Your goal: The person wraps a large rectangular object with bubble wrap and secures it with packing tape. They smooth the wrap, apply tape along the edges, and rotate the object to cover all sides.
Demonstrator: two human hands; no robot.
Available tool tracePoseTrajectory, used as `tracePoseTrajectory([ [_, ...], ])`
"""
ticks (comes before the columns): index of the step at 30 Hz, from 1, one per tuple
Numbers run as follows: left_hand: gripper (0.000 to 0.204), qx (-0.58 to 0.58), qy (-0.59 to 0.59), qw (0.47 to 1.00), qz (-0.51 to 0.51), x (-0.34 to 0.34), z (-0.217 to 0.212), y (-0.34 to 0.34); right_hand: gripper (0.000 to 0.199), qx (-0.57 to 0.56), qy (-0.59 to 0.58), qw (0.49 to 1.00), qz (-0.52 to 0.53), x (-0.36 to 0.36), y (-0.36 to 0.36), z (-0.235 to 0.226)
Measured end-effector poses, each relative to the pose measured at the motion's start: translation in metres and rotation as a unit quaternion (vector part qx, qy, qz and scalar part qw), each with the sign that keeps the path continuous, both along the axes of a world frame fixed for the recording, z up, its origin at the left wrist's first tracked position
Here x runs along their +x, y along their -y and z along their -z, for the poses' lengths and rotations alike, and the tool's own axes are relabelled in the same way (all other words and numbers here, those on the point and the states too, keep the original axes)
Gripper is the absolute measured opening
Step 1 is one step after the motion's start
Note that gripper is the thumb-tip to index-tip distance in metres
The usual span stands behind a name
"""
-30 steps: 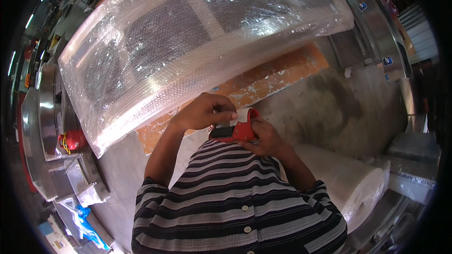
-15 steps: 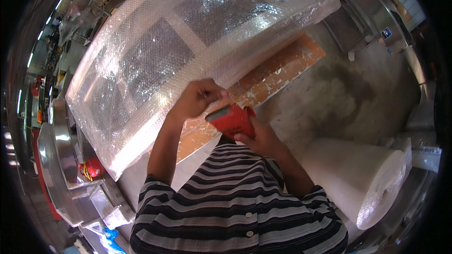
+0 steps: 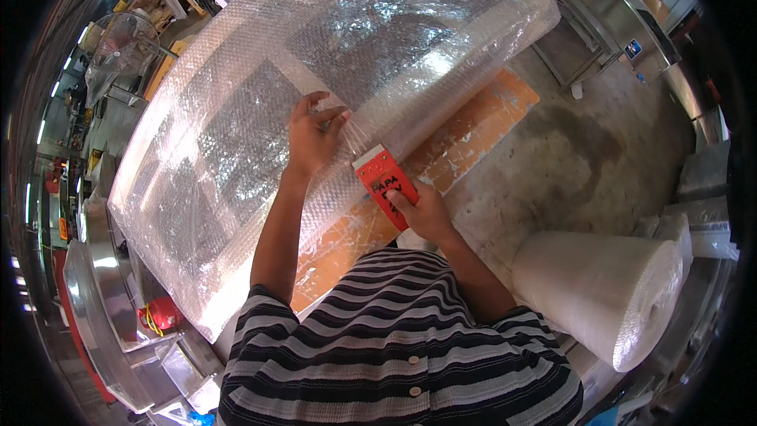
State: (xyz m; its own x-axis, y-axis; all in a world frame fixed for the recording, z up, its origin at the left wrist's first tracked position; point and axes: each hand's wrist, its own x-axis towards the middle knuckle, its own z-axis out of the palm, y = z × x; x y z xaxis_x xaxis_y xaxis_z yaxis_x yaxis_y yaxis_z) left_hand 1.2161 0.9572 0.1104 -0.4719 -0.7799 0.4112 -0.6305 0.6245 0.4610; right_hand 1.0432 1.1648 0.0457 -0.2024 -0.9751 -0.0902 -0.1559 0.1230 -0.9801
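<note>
My right hand (image 3: 426,211) is wrapped round a red tape dispenser (image 3: 385,183) with a pale front edge and dark handwriting on its side. From that edge a strip of clear tape (image 3: 356,136) stretches up to my left hand (image 3: 314,132). The fingertips of my left hand are bent at the tape's end, though the exact grip is hard to see. Both hands are over the near edge of a large flat piece wrapped in bubble wrap (image 3: 236,118). Beneath it lies a worn orange-brown board (image 3: 481,130).
A big roll of bubble wrap (image 3: 583,288) stands on the right. Steel units (image 3: 631,24) are at the far right. On the left are a red gas cylinder (image 3: 163,314), steel pieces (image 3: 106,268) and a standing fan (image 3: 122,47). Concrete floor (image 3: 568,142) shows beyond the board.
My left hand has moved up and away from the dispenser, with a strip of tape now stretched between them. The red dispenser has turned, so its broad side faces up.
</note>
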Motion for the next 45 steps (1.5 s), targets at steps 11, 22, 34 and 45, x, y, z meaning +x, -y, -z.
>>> tracePoseTrajectory([
  [11, 0.05, -0.082, 0.172, 0.981, -0.037, -0.005, 0.02, 0.006, 0.059, 0.062, -0.014, 0.998, 0.009, -0.003, 0.027, 0.029],
  [22, 0.055, -0.015, 0.264, 0.962, -0.06, -0.001, 0.026, 0.013, 0.051, 0.077, 0.003, 0.997, -0.031, -0.009, 0.031, 0.098],
  [34, 0.056, -0.016, 0.261, 0.964, -0.047, -0.002, 0.028, 0.017, 0.062, 0.112, -0.095, 0.989, -0.031, -0.007, 0.031, 0.172],
  [45, 0.055, -0.011, 0.269, 0.962, -0.05, -0.003, 0.028, 0.015, 0.079, 0.172, -0.077, 0.982, -0.019, -0.017, -0.002, 0.169],
])
